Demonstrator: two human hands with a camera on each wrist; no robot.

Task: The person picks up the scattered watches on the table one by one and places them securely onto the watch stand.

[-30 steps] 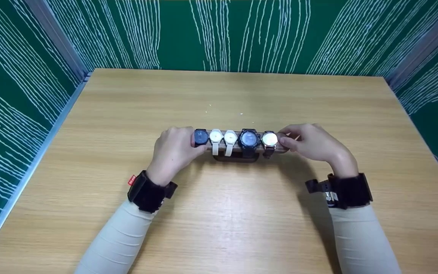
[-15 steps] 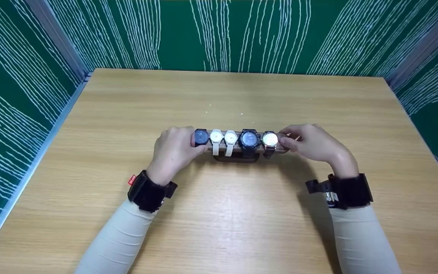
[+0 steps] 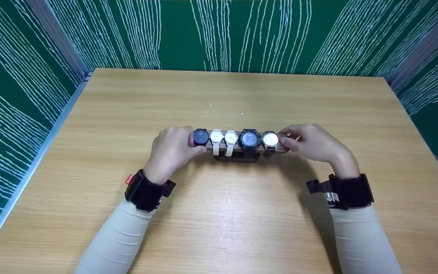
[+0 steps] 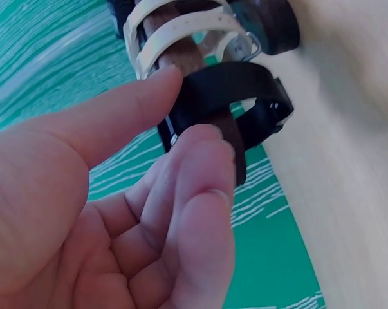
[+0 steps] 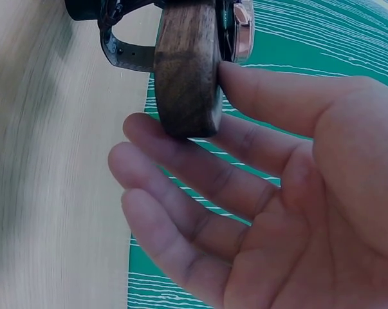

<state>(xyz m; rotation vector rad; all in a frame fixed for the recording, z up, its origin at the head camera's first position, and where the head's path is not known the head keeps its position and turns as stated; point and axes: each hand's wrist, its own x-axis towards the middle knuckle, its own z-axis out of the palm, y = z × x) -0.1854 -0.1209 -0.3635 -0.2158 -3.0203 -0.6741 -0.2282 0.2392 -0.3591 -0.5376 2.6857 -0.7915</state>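
A dark brown wooden watch stand (image 3: 238, 156) stands mid-table, with several watches strapped in a row along its bar. My left hand (image 3: 171, 147) pinches the black wristwatch (image 3: 200, 137) at the bar's left end. In the left wrist view, the thumb (image 4: 139, 106) lies against this watch by its black strap (image 4: 229, 84), with the other fingers curled opposite. My right hand (image 3: 310, 140) pinches the bar's right end; the right wrist view shows the thumb on the wooden bar (image 5: 188, 84), fingers loosely curved around behind it.
Along the bar sit two white watches (image 3: 216, 137), a large black watch (image 3: 249, 139) and a dark-strapped watch with a bright dial (image 3: 270, 140). Small white specks (image 3: 242, 113) lie on the wooden table (image 3: 234, 213). Green patterned panels (image 3: 181, 34) border its back and sides.
My left hand has shifted very slightly to the left, and the black watch has moved a touch with it. The stand and my right hand stay almost unchanged.
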